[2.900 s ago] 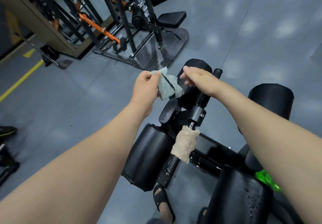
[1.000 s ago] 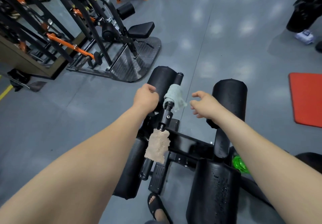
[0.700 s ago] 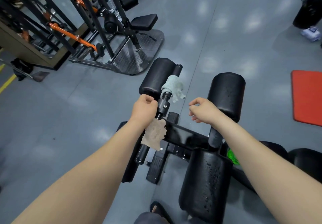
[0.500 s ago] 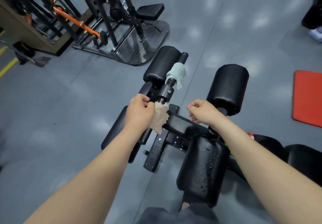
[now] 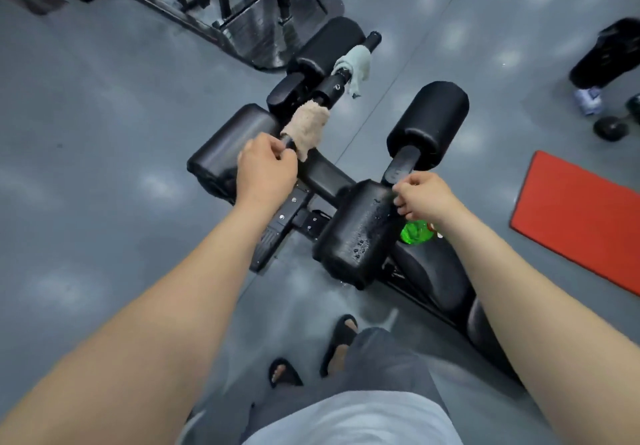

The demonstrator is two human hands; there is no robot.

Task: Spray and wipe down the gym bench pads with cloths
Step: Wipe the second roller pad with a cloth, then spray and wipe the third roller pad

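While my left hand is curled, thumb and forefinger pinching the near edge of the tan terry cloth, the cloth lies up and away from my knuckles. It is wrapped over a black steel bar whose long axis runs from my fingers toward the far right. Farther along that same bar hangs a grey-green cloth, limp and thinner-looking. The one that wants wiping, a fat black vinyl pad with rounded ends and beads of spray on its skin, sits to the right of this hand and nearer my body. So I judge the tan cloth must slip off the bar's near end toward me, then cross rightward. My right hand is the nearer one to that wet pad, its curled fingertips touching the pad's far corner; whether it grips anything I cannot tell. Just under its wrist shows a bright green spray bottle, translucent plastic, tucked against the bench.
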